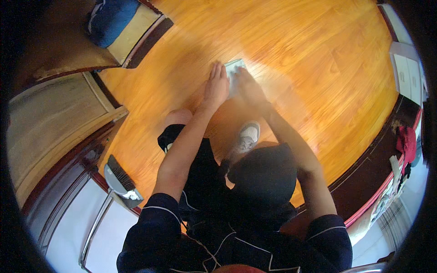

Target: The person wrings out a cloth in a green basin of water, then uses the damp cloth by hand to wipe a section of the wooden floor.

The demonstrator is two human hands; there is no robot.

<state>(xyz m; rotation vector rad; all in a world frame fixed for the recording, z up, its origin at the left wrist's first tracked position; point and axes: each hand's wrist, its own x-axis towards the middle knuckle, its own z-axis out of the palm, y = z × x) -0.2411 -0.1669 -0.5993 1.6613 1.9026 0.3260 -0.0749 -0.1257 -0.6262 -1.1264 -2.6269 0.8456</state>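
A folded pale green cloth (235, 63) lies against the wood-grain floor in front of me. My left hand (217, 83) rests along the cloth's left edge, palm down, fingers stretched forward and close together; its thumb is hidden. Over the right part of the cloth is my right hand (251, 87), blurred, with its fingers bent onto the fabric. Much of the cloth's near part is covered by the hands. Below them I see my bent knee in dark shorts (264, 177) and one grey-and-white shoe (249, 133).
Wooden furniture (65, 102) lines the left, with a blue fabric item (114, 22) on a shelf above. A dustpan with a brush (121, 179) stands at lower left. Along the right run a dark wooden bed side (363, 170), a red cloth (406, 145) and a white drawer unit (406, 73).
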